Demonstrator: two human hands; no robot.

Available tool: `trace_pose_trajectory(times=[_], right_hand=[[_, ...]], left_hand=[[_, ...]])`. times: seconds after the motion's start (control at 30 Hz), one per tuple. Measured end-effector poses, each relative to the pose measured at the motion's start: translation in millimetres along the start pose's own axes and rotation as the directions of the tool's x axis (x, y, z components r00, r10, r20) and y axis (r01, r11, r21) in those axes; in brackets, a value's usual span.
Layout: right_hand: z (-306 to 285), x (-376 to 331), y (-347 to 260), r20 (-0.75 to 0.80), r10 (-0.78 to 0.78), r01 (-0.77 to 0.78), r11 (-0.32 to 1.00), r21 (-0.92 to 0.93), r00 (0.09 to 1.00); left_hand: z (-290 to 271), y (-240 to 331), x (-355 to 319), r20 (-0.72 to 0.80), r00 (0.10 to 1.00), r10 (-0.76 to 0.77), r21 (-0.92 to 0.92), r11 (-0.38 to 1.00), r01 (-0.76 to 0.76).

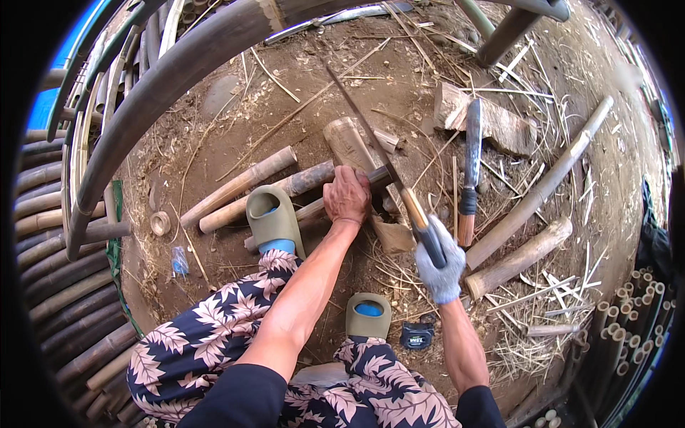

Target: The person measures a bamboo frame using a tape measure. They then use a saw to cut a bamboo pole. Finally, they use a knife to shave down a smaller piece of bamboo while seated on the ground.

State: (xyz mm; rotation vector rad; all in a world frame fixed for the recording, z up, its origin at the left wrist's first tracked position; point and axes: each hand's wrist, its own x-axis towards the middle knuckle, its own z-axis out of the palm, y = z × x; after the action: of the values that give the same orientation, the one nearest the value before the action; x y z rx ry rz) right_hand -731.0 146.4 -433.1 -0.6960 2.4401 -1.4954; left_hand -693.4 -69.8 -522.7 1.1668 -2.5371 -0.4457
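My left hand (347, 196), bare, is closed round a short dark bamboo pole (311, 210) that lies slantwise before my feet. In my gloved right hand (439, 265) is the handle of a handsaw, fingers wrapped round it. The saw's long narrow blade (360, 118) points forward and left and crosses the pole just right of my left hand. A thick wooden piece (348, 139) lies under or beside the pole; my hand and the saw hide how they meet. Two more cut bamboo lengths (246, 182) lie to the left.
A large knife (472, 153) rests near a rough wood block (514, 128) on the right. Thick bamboo poles (546, 192) lie beyond it. A small black case-like object (417, 334) is beside my right sandal (369, 314). Stacked bamboo (78, 314) lines the left; a curved pole (153, 93) arches overhead.
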Motion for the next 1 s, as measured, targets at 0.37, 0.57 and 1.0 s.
trace_pose_trajectory(times=[0.37, 0.57, 1.0], right_hand=[[-143, -43, 58, 0.015, -0.33, 0.23, 0.623, -0.747, 0.944], [-138, -59, 63, -0.015, -0.146, 0.068, 0.543, -0.837, 0.989], [-14, 75, 49, -0.15, 0.213, -0.247, 0.567, -0.786, 0.966]], left_hand=[[-75, -43, -17, -0.015, 0.975, 0.221, -0.093, 0.971, -0.221], [-122, -89, -51, 0.193, 0.817, -0.544, -0.526, 0.645, 0.554], [-98, -199, -75, 0.553, 0.086, -0.829, -0.746, -0.447, 0.493]])
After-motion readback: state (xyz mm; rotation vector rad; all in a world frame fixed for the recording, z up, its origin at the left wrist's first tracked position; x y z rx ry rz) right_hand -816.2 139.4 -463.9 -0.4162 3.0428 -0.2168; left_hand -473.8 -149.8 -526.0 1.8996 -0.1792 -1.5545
